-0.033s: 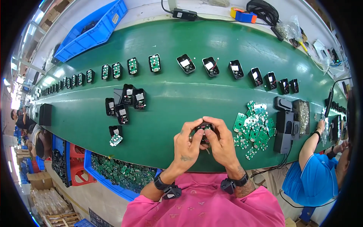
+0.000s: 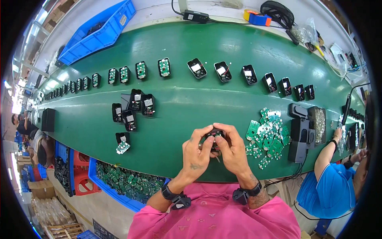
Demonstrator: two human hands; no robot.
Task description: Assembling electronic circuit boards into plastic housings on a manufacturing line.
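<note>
Close in front of me, both hands are wrapped round a small black casing (image 2: 215, 145) with a green circuit board (image 2: 217, 134) in its opening. My left hand (image 2: 200, 146) grips its left side and my right hand (image 2: 232, 147) its right. Both thumbs press down onto the board; fingers and thumbs hide much of the piece. A pale wire end sticks out below the thumbs. Right of my hands lies a loose heap of green circuit boards (image 2: 269, 137). To the left, several black casings (image 2: 135, 101) stand grouped, and one casing nearer me has a board (image 2: 123, 147) leaning on it.
Across the green table (image 2: 179, 44) runs a row of casings, boarded ones (image 2: 164, 67) left, open ones (image 2: 223, 71) right. A grey device (image 2: 298, 139) stands beside a box of small parts (image 2: 319, 123). Blue bins (image 2: 95, 32) sit at far left and below. A co-worker's arm (image 2: 327, 149) reaches in at right.
</note>
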